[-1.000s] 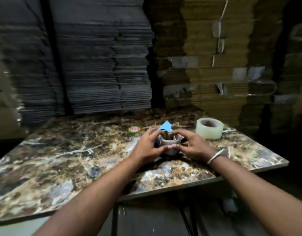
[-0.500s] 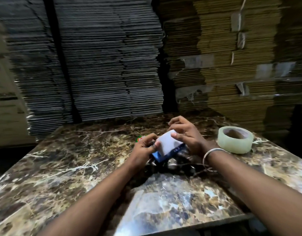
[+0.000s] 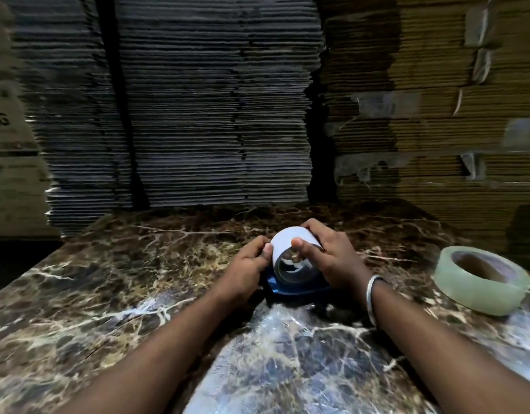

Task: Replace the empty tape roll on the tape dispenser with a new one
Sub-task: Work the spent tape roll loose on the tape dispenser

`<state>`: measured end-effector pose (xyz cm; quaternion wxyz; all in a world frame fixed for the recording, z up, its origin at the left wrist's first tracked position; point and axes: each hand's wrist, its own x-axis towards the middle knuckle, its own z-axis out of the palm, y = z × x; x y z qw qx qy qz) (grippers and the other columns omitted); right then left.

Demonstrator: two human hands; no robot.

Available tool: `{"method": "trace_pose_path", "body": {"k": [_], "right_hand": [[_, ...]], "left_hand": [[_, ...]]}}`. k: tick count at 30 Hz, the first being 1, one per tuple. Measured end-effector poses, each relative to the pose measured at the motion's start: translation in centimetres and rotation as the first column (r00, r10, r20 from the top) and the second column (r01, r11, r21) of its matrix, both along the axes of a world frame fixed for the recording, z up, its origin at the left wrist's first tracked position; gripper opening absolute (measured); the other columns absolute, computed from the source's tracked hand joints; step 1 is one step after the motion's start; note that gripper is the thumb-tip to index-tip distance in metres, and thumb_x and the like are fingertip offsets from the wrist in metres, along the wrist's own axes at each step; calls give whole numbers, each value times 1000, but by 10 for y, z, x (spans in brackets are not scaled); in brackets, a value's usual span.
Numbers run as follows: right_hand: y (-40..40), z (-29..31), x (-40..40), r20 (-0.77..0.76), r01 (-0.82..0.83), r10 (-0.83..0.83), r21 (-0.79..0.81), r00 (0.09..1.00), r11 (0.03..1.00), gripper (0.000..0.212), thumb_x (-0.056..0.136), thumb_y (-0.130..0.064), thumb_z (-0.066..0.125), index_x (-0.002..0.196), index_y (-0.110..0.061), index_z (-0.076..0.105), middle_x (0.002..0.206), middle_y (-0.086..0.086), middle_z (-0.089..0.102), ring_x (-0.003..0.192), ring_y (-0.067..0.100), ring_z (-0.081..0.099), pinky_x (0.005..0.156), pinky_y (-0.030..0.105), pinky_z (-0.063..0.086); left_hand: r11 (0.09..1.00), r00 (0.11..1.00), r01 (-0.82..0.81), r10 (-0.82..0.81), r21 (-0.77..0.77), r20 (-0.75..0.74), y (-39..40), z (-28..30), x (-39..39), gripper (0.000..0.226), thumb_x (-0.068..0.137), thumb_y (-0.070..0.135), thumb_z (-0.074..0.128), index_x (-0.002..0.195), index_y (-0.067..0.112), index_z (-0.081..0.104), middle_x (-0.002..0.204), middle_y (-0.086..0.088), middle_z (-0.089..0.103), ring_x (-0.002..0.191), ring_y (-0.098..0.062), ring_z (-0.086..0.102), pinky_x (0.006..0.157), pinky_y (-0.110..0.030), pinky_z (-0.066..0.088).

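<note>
Marble-pattern table [image 3: 114,309], brown w/ white veins, fills the lower half; glossy glare patch at 6 o'clock. Behind it, 12 o'clock: tall grey stacks of flat cardboard sheets [image 3: 216,115], dark vertical gap btwn two of them. At 2 o'clock, brown cardboard stacks [image 3: 436,121] w/ tape scraps stuck on. At 9 o'clock, carton [image 3: 7,150] marked "LG", partly cut off by the frame edge.

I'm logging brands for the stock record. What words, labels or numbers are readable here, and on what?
"LG": dark letters on the cardboard box at the far left edge, cut off by the frame, so more may precede them.
No readable print shows on the empty tape roll, the blue tape dispenser or the new tape roll.
</note>
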<state>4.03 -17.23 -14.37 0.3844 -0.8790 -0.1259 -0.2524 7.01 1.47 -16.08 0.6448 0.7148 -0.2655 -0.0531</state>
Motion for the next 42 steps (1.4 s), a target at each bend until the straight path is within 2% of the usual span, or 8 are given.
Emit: {"method": "trace_pose_path", "body": {"k": [3,7,10,17,23,27,32,42], "right_hand": [[6,-1,-1,8,60,-60,16,998,998,52,74,-76,45,96,-30,53,78,-8,66,73,7,64,65,31,51],[8,-2,-6,-5,98,-98,16,995,995,52,75,-77,44,97,-31,53,77,-9,66,72,5,64,65,31,52],[8,-1,-11,-5,77,-77,27,997,997,54,81,-74,37,103,-29,57,84,-7,69,80,8,66,73,38,54],[9,-1,-18,-4,98,-98,-65,995,993,82,76,-71,42,139,-19,51,125,-2,58,117,11,54,102,29,43],[11,-5,-18,-4,127,-129,-155,992,980,74,67,-18,56,140,-28,48,130,4,62,119,22,59,101,39,48],[19,-5,-20,29,57,-53,-185,998,981,70,72,-12,58,141,-19,49,132,7,62,121,23,58,105,37,46],[29,0,-27,229,260,-187,-352,955,899,73,63,-39,59,134,-24,55,117,3,61,100,26,64,80,37,56],[40,6,-37,451,513,-324,-401,832,759,53,63,-37,53,108,-20,72,76,0,62,62,25,64,44,26,45]], "left_hand": [[998,997,-68,68,5,30,-1,-1,1,26,102,15,40,83,9,57,72,0,60,64,-1,57,59,-15,47],[997,997,-75,74,-35,-22,2,-6,8,24,95,31,48,93,17,67,94,-11,70,88,-25,66,81,-44,53],[998,998,-30,27,-50,-55,7,-4,7,32,76,17,53,104,14,68,105,-17,70,98,-34,67,81,-45,54],[963,987,-78,38,257,156,11,-4,-2,76,57,28,77,129,27,52,114,6,68,104,-9,65,92,-36,54],[941,978,-136,78,310,193,13,-4,2,79,45,28,91,116,26,57,102,5,72,92,-9,69,85,-38,58],[948,981,-100,44,303,188,23,-3,4,89,39,27,93,120,26,55,105,4,72,97,-11,69,87,-39,58],[960,981,-74,22,270,191,23,-4,-2,86,46,23,91,124,31,55,107,3,73,98,-12,70,86,-41,58],[945,990,-92,51,315,135,24,-3,5,88,38,20,89,118,25,55,101,-1,73,89,-16,73,78,-45,60]]}}
